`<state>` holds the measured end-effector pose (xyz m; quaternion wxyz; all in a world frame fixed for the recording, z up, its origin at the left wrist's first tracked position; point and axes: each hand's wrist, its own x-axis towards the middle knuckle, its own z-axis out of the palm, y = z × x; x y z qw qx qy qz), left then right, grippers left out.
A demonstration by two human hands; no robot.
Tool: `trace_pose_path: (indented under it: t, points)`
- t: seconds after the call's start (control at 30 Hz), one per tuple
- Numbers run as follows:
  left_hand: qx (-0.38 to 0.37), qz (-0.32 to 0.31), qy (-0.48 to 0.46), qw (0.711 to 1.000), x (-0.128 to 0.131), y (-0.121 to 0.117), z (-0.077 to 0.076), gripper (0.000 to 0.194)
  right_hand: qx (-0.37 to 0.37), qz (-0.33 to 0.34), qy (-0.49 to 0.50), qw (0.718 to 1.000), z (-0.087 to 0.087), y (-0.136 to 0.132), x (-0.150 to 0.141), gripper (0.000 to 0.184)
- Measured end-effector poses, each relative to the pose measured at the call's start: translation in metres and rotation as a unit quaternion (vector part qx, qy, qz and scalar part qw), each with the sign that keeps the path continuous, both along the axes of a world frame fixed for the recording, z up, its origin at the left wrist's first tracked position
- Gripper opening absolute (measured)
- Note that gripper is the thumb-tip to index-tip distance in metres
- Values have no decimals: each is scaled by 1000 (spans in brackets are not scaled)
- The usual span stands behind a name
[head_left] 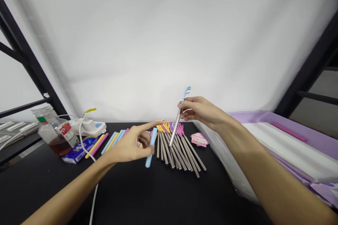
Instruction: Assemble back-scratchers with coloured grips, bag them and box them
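My left hand (130,145) is closed on a light blue handle tube (150,153), pinched by the thumb, its lower end pointing toward me. Higher and to the right, my right hand (202,111) grips a back scratcher (175,128) by its metal rod, just below the light blue claw. The rod tilts, its bare lower end in front of the pile. Beneath lies a fanned-out row of back scratchers (188,154) with metal rods toward me and yellow, pink, purple and blue claws at the back. Several coloured handle tubes (114,142) lie left of my left hand, partly hidden by it.
A pink printed card pack (199,139) lies right of the rods. Clear plastic wrap (224,158) borders a purple bin (255,116). At left stand a jar of dark liquid (56,133), a blue packet (79,151) and a power strip (99,127); a white cable (94,200) crosses the black table.
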<state>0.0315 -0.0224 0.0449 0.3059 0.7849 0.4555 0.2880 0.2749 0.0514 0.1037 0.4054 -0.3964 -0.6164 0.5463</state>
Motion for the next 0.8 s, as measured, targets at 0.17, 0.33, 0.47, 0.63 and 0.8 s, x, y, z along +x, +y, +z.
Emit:
trace_pose_path:
  t: [0.17, 0.33, 0.47, 0.63, 0.8]
  points:
    - [-93, -24, -117, 988, 24, 13, -9, 53, -7, -35, 108, 993, 1, 2, 6, 4]
    - [-115, -36, -139, 983, 44, 20, -3, 40, -15, -84, 173, 981, -8, -7, 9, 4]
    - [-142, -34, -178, 973, 48, 20, -6, 34, 17, -119, 208, 971, -23, -17, 22, 10]
    - [-70, -12, -133, 988, 40, 21, -9, 43, 65, -144, 230, 960, -37, -24, 34, 22]
    - [-56, -26, -73, 995, 40, 20, -6, 45, 52, -140, 245, 958, -41, -26, 28, 27]
